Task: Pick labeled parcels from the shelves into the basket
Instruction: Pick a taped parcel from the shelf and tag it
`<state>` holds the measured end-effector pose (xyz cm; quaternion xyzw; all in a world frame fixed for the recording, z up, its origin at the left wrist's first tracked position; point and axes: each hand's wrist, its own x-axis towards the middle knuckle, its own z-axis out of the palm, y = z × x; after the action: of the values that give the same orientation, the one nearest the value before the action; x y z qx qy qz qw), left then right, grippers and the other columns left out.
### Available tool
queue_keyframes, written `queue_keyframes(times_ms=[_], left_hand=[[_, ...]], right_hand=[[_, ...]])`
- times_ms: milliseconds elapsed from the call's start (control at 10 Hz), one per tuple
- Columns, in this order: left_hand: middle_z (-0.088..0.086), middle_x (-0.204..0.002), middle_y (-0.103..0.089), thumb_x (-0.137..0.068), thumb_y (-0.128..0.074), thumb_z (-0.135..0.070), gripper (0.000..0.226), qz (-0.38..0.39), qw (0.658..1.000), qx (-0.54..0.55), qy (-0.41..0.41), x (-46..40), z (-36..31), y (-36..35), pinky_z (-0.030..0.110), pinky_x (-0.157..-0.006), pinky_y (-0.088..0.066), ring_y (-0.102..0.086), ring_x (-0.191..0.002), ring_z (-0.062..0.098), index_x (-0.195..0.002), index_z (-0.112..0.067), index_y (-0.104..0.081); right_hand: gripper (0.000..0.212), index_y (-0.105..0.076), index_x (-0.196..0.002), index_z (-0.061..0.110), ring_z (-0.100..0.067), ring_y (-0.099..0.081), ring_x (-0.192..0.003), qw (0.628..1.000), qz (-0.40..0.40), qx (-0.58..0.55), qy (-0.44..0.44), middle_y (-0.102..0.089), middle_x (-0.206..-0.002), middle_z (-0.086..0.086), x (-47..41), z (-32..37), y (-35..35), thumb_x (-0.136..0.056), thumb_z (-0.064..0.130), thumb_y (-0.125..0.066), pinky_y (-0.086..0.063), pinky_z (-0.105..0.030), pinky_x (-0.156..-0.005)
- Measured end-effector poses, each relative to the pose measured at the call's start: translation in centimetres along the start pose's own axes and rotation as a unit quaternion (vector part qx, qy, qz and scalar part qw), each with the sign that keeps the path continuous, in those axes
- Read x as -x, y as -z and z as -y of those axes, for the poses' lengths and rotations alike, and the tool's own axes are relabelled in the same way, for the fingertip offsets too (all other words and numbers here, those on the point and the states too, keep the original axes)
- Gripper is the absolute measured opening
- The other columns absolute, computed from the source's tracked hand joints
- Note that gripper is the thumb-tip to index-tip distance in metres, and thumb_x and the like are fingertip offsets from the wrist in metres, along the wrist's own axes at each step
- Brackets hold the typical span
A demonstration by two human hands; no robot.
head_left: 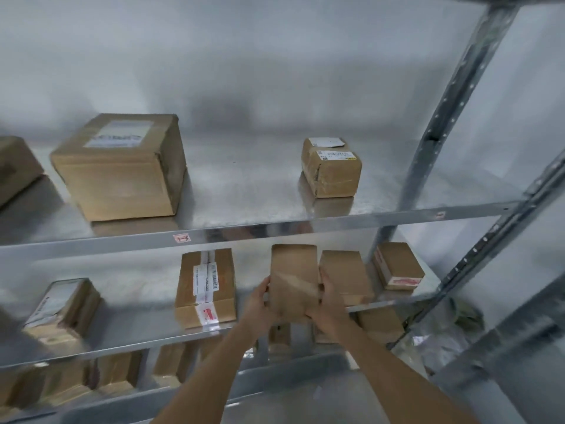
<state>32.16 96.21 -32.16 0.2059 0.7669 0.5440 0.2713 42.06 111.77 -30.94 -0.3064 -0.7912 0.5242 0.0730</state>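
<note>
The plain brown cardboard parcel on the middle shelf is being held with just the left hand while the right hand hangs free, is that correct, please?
Not quite: the head view shows both hands on the plain brown cardboard parcel. The left hand grips its left edge and the right hand grips its right edge, at the middle metal shelf.

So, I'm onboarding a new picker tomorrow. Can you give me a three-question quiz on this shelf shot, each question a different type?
1. True or false: the plain brown parcel is gripped by both the left hand and the right hand.
2. Multiple choice: how many parcels fully in view sit on the upper shelf? A) one B) two C) four
3. Fill in: the small upper parcel stands to the ___ of the large box.

Key
1. True: one hand grips each side.
2. B: the large box and the small parcel; a third is cut off at the left edge.
3. Right.
</note>
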Motion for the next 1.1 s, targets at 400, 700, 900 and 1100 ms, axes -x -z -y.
queue_keyframes(times_ms=[400, 700, 900, 1100], left_hand=[[-0.002, -0.117, -0.058, -0.077, -0.076, -0.055, 0.068, -0.012, 0.999, 0.046, -0.024, 14.5, -9.0, 5.0, 0.016, -0.075, -0.045, -0.057, -0.099, 0.004, -0.124, -0.015, -0.047], [-0.003, -0.116, -0.062, -0.090, -0.060, -0.053, 0.048, -0.031, 0.992, 0.104, -0.067, 22.1, -13.8, 5.0, 0.025, -0.079, -0.045, -0.058, -0.100, 0.006, -0.125, -0.021, -0.052], [-0.005, -0.118, -0.066, -0.082, -0.079, -0.025, 0.058, -0.001, 0.993, 0.068, -0.094, 27.2, -14.3, 6.1, 0.016, -0.080, -0.049, -0.062, -0.103, 0.004, -0.133, -0.024, -0.052], [-0.006, -0.121, -0.062, -0.075, -0.082, -0.006, 0.078, 0.003, 0.993, 0.025, -0.118, 34.4, -13.7, 7.0, 0.027, -0.087, -0.056, -0.061, -0.112, 0.012, -0.135, -0.041, -0.047]], right_hand=[[0.098, -0.037, -0.149, 0.022, -0.017, -0.051, -0.126, 0.992, -0.050, -0.114, 0.001, -0.050, -0.129, 0.010, 16.7, 11.1, 0.9, -0.071, 0.054, -0.087, -0.039, -0.033, -0.106], [0.067, -0.047, -0.135, 0.018, -0.014, -0.061, -0.110, 0.992, -0.076, -0.098, 0.034, -0.061, -0.130, 0.000, 24.7, 14.7, 3.7, -0.087, 0.061, -0.066, -0.049, -0.037, -0.101], [0.081, -0.030, -0.148, 0.042, -0.004, -0.059, -0.103, 0.990, -0.052, -0.087, 0.102, -0.056, -0.112, 0.015, 30.2, 15.0, 5.8, -0.087, 0.022, -0.080, -0.050, -0.018, -0.075], [0.076, -0.041, -0.141, 0.037, -0.009, -0.059, -0.109, 0.990, -0.010, -0.044, 0.137, -0.051, -0.129, 0.008, 37.3, 14.6, 5.3, -0.084, 0.005, -0.080, -0.060, -0.024, -0.077]])
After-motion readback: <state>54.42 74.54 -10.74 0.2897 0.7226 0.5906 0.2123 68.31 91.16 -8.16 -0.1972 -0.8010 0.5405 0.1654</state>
